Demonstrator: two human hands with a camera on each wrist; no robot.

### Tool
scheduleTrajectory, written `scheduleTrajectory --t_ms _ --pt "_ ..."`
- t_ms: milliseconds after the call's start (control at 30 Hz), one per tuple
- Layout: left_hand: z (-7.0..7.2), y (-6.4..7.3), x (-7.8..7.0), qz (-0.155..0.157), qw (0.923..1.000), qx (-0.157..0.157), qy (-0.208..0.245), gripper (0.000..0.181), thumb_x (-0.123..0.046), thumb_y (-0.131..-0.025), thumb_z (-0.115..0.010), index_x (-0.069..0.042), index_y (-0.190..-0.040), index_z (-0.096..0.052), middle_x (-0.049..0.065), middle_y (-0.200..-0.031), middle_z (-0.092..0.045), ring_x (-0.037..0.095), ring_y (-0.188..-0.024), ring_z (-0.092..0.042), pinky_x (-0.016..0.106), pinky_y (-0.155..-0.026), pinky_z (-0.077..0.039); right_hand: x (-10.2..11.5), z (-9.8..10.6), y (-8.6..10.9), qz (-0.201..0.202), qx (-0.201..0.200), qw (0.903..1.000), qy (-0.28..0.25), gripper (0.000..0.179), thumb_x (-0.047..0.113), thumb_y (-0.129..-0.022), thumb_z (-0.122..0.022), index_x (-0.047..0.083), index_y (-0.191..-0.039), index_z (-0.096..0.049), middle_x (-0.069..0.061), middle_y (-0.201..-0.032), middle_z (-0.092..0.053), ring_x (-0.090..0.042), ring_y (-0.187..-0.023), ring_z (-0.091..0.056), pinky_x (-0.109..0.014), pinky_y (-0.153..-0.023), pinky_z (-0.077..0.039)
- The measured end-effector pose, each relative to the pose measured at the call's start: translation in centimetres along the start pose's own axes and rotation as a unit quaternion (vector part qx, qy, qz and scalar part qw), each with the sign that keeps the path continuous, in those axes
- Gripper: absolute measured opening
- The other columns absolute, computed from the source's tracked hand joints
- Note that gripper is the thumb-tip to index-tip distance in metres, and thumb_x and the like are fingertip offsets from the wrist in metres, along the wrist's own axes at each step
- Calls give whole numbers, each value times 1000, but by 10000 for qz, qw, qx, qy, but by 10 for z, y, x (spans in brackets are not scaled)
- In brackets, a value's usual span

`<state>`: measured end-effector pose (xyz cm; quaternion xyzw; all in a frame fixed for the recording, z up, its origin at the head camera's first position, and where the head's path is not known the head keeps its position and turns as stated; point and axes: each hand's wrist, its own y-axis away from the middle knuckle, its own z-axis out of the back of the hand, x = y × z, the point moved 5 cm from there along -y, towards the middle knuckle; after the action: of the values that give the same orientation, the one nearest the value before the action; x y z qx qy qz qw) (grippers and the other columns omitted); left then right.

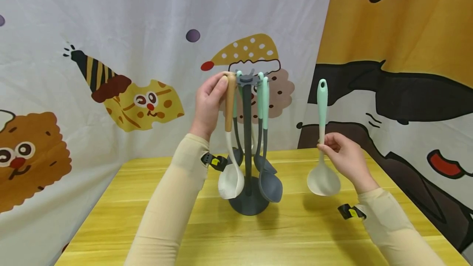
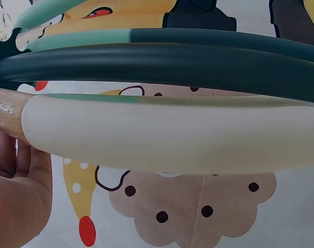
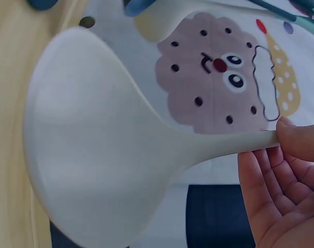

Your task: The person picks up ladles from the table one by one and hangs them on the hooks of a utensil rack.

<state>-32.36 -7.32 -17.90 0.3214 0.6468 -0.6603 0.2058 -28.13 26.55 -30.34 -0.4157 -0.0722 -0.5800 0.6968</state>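
My left hand [image 1: 207, 104] pinches the top of a wooden handle on a white ladle [image 1: 230, 182], close beside the upper hooks of a dark grey utensil stand [image 1: 247, 143]. Whether that ladle hangs on a hook is hidden by my fingers. To the right, my right hand [image 1: 345, 155] pinches a cream ladle [image 1: 323, 180] by its neck, just under the mint green handle. This ladle is upright, bowl down, above the table. The right wrist view shows its wide bowl [image 3: 95, 134] and thumb and fingers on the neck. In the left wrist view, the white shaft [image 2: 167, 134] runs beside the stand's pole.
Several mint-handled utensils with grey heads, such as a grey ladle [image 1: 271, 186], hang around the stand. The stand's round base [image 1: 248, 206] rests on a yellow wood-grain table [image 1: 221, 241]. A cartoon-printed cloth [image 1: 155, 19] hangs behind the table.
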Motion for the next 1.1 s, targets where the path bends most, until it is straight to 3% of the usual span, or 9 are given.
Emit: scheduleTrajectory --t_ms 500,1100 --pt "0 0 1 4 10000 -4 -23 36 -23 -103 -48 3 -125 -62 7 -114 -63 22 -102 -59 39 -99 -48 58 -6 3 512 68 9938 -981 15 11 -92 -71 2 -101 -64 -9 -85 -67 -12 -72 -64 -19 -61 -50" --pt "0 0 0 -19 10000 -30 -24 36 -24 -103 -49 2 -124 -62 7 -112 -63 22 -101 -59 40 -97 -48 98 -7 4 990 130 9795 -1748 12 3 -90 -71 -2 -99 -65 -11 -85 -69 -12 -69 -66 -21 -66 -56"
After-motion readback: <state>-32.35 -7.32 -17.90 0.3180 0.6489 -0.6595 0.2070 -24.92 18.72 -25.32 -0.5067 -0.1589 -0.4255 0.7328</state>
